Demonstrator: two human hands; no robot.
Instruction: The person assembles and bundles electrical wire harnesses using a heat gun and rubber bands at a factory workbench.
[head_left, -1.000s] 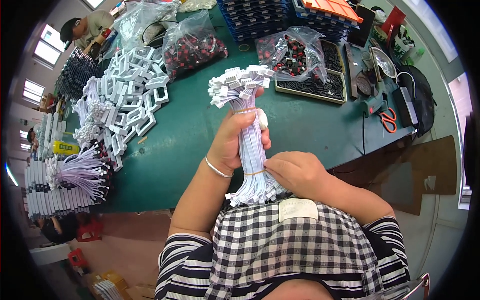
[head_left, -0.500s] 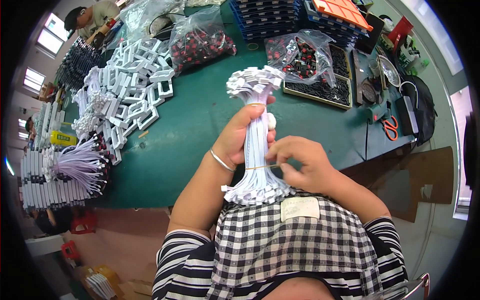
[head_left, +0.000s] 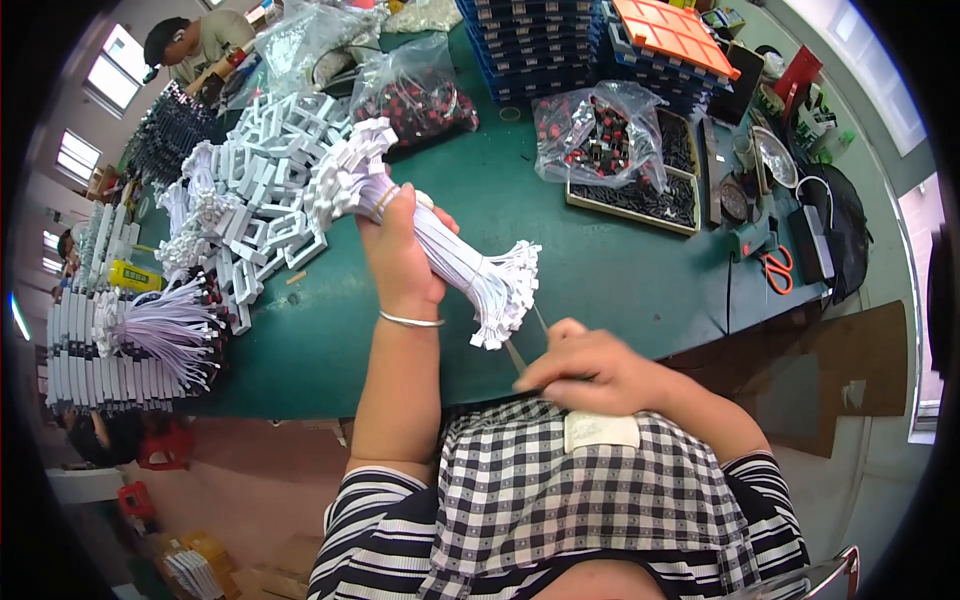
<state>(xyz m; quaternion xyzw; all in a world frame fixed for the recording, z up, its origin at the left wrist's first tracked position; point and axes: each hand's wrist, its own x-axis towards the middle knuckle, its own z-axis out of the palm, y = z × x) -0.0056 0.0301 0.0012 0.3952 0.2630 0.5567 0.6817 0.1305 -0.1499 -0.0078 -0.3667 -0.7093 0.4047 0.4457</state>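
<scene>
The left hand (head_left: pixel 400 255) is closed around a white wire bundle (head_left: pixel 440 240), raised over the green table (head_left: pixel 600 250). The right hand (head_left: pixel 590 370), near the chest, pinches a thin tie (head_left: pixel 518 357).

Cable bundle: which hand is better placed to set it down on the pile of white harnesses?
Left, probably. The left hand grips the cable bundle over the green table, beside the white pile. The right hand is near the torso, off the bundle.
</scene>
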